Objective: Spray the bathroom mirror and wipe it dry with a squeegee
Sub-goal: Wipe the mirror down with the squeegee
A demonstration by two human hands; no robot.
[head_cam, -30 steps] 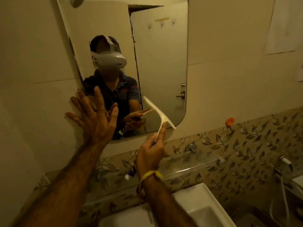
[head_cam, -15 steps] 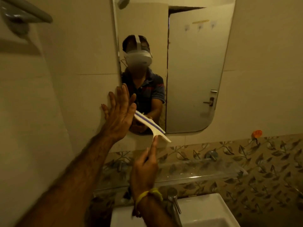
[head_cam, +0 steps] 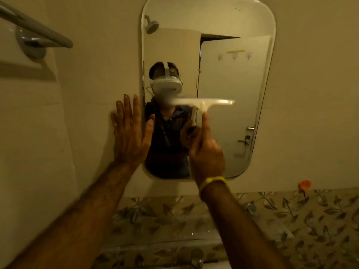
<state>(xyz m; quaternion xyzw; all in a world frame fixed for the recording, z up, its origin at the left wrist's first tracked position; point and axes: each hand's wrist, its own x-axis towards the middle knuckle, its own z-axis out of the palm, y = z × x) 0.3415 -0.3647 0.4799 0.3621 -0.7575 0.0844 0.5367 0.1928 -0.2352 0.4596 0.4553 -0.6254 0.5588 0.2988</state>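
A tall mirror with rounded corners (head_cam: 233,78) hangs on the beige tiled wall and reflects a person in a white headset. My right hand (head_cam: 206,152) grips the handle of a white squeegee (head_cam: 206,102), index finger stretched up along it. Its blade lies level across the mirror's middle, slightly blurred; whether it touches the glass I cannot tell. My left hand (head_cam: 132,133) rests flat with spread fingers on the wall at the mirror's left edge, thumb over the glass. No spray bottle is in view.
A grey towel bar (head_cam: 37,30) juts from the wall at upper left. Below the mirror run leaf-patterned tiles (head_cam: 310,230) and a glass shelf (head_cam: 174,235). An orange hook (head_cam: 304,185) sits at the right. A tap (head_cam: 197,258) shows at the bottom edge.
My right hand has raised the squeegee from the mirror's lower left corner to its middle and turned the blade from slanted to level. The view has tilted up; my left hand stays near the left edge.
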